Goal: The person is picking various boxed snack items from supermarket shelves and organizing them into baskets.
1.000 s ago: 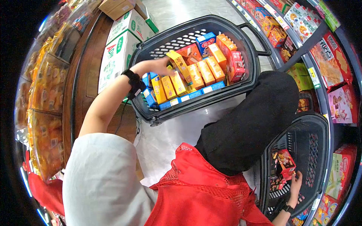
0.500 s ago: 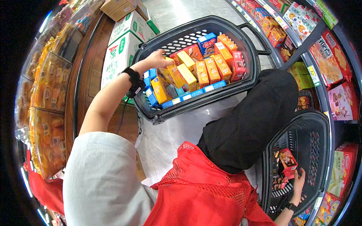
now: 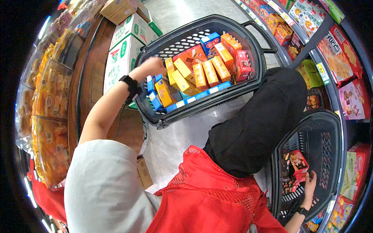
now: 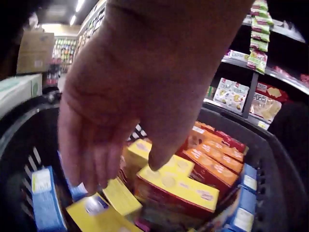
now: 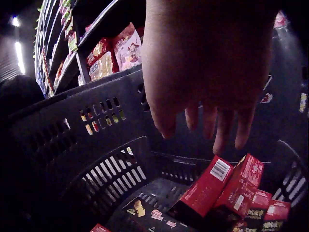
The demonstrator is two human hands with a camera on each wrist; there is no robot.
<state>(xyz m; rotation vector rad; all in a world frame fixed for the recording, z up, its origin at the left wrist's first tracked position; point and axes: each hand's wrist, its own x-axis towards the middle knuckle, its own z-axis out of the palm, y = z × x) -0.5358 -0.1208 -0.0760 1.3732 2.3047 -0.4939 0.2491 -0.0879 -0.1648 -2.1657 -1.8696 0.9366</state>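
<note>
My left hand (image 3: 150, 68) is over the left part of the upper basket (image 3: 202, 101), beside an upright yellow box (image 3: 169, 66). In the left wrist view the hand (image 4: 130, 92) has its fingers extended downward and its thumb apart, above yellow boxes (image 4: 176, 181); whether a fingertip touches one cannot be told. Two more yellow boxes (image 3: 183, 69) lean at an angle. My right hand (image 3: 310, 185) is inside the lower-right basket (image 3: 324, 155), close to a red box (image 3: 298, 161). In the right wrist view its fingers (image 5: 224, 128) hang loosely just above red boxes (image 5: 207, 186), gripping nothing.
Orange boxes (image 3: 210, 73), a red box (image 3: 243, 64) and blue boxes (image 3: 210, 40) share the upper basket. White cartons (image 3: 120, 62) stand left of it. Snack shelves (image 3: 326, 77) line the right, and bagged goods (image 3: 52, 101) fill the left. A black-trousered leg (image 3: 256, 124) lies between the baskets.
My left hand has let go of a yellow box and drawn back to the left. Yellow boxes that stood in a row have shifted and tilted. My right hand has barely moved.
</note>
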